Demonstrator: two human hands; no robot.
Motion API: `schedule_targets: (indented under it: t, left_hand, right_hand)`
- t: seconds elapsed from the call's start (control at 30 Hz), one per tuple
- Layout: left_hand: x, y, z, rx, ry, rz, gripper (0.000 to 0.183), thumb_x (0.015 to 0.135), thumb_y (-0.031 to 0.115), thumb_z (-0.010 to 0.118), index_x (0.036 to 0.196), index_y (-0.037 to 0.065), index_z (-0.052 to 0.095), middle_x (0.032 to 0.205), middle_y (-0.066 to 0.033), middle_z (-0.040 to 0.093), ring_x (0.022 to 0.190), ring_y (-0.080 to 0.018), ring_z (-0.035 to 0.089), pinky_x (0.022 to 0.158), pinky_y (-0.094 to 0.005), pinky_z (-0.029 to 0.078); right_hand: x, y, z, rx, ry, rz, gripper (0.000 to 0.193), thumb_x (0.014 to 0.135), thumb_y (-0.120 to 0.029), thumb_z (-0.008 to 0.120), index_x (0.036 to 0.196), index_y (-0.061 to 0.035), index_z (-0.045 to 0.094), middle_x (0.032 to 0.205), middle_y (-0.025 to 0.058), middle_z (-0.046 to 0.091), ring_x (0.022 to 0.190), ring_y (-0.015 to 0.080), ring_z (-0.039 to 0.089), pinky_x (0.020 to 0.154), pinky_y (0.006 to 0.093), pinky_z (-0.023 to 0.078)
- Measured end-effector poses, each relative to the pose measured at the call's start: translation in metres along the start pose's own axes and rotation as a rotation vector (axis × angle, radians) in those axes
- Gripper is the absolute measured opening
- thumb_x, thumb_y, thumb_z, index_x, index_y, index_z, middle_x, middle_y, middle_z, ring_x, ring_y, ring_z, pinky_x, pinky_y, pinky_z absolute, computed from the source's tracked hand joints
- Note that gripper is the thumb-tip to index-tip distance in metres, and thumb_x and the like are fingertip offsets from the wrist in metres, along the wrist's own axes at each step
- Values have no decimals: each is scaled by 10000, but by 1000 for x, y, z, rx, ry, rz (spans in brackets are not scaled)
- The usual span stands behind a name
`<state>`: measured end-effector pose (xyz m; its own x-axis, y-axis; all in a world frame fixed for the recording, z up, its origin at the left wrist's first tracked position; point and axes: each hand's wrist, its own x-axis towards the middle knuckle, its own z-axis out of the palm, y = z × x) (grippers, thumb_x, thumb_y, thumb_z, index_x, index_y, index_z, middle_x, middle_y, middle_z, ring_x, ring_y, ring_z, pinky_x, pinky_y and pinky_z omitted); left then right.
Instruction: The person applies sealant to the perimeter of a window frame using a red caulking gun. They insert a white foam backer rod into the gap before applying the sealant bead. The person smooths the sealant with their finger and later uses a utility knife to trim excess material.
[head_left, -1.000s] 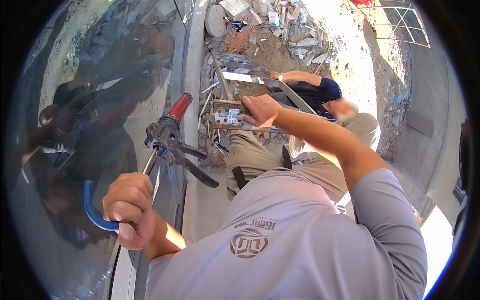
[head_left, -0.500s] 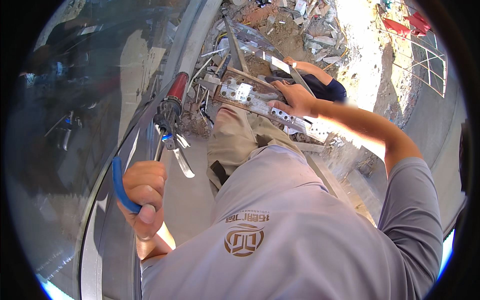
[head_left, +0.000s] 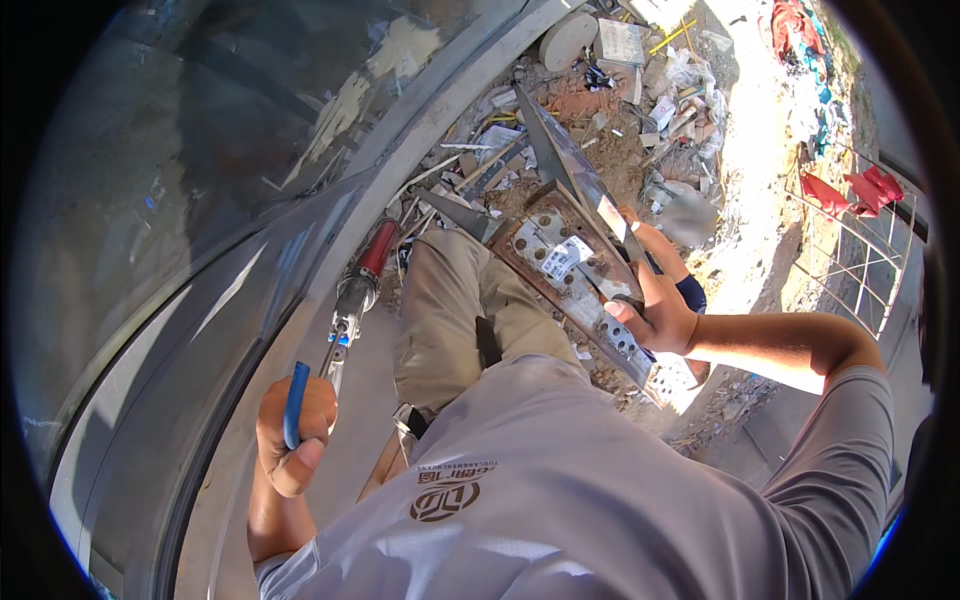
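My left hand (head_left: 296, 430) is closed round the rod end of a caulking gun (head_left: 350, 305), whose blue curved hook (head_left: 296, 405) sticks up past my fingers. The gun's red barrel (head_left: 378, 248) points away from me, beside the glass pane on the left. My right hand (head_left: 655, 310) grips the edge of a stepladder (head_left: 540, 240) with a rusty, perforated metal top, thumb on the upper face and fingers over the far side. A pale label (head_left: 566, 257) is stuck on that top. My legs (head_left: 445, 300) are close against the ladder's near side.
A large glass pane (head_left: 200, 150) and its grey frame (head_left: 400, 130) curve along the left. Rubble and scraps (head_left: 610, 120) cover the ground ahead. Another person's arm (head_left: 662, 250) shows behind the ladder. A wire rack (head_left: 860, 260) with red cloth (head_left: 875, 190) stands at the right.
The view has swung, so the ladder top appears more tilted and farther right. My left hand still holds the caulking gun, now pointing more away; my right hand keeps its grip on the ladder.
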<state>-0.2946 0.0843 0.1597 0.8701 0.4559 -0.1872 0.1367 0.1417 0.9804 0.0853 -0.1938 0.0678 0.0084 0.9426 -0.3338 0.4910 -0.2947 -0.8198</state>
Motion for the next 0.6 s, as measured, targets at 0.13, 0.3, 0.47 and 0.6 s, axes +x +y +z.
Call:
schedule_targets:
  t: [0.13, 0.3, 0.47, 0.6]
  left_hand:
    - [-10, -58, -1, 3, 43, 20, 551, 961, 410, 557, 546, 103, 362, 497, -24, 325, 441, -182, 324, 472, -356, 211]
    - [-29, -140, 8, 66, 119, 38, 590, 1017, 381, 528, 539, 91, 339, 485, -23, 326, 417, -156, 307, 433, -333, 201]
    - [-61, -201, 22, 73, 332, 50, 594, 1020, 346, 516, 534, 91, 289, 470, -9, 277, 451, -139, 251, 476, -333, 175]
    - [-88, -217, 7, -135, 460, 57, 584, 1016, 344, 525, 541, 104, 286, 481, 0, 275, 475, -129, 260, 522, -341, 227]
  right_hand:
    - [9, -13, -15, -280, 20, -69, 647, 999, -339, 616, 1356, 144, 376, 1033, 280, 661, 952, 400, 672, 853, 421, 516]
    - [-7, -10, 1, 116, -32, 182, 687, 1002, -263, 590, 1464, 153, 299, 1099, 208, 667, 1035, 250, 643, 917, 343, 501]
    - [-22, -1, 10, -91, 120, -38, 620, 1029, -302, 565, 1409, 143, 361, 1033, 168, 638, 867, 185, 606, 760, 329, 506]
    - [-29, 4, 9, -212, 146, 67, 529, 1035, -340, 547, 1349, 79, 473, 971, 101, 623, 834, 133, 546, 730, 293, 463]
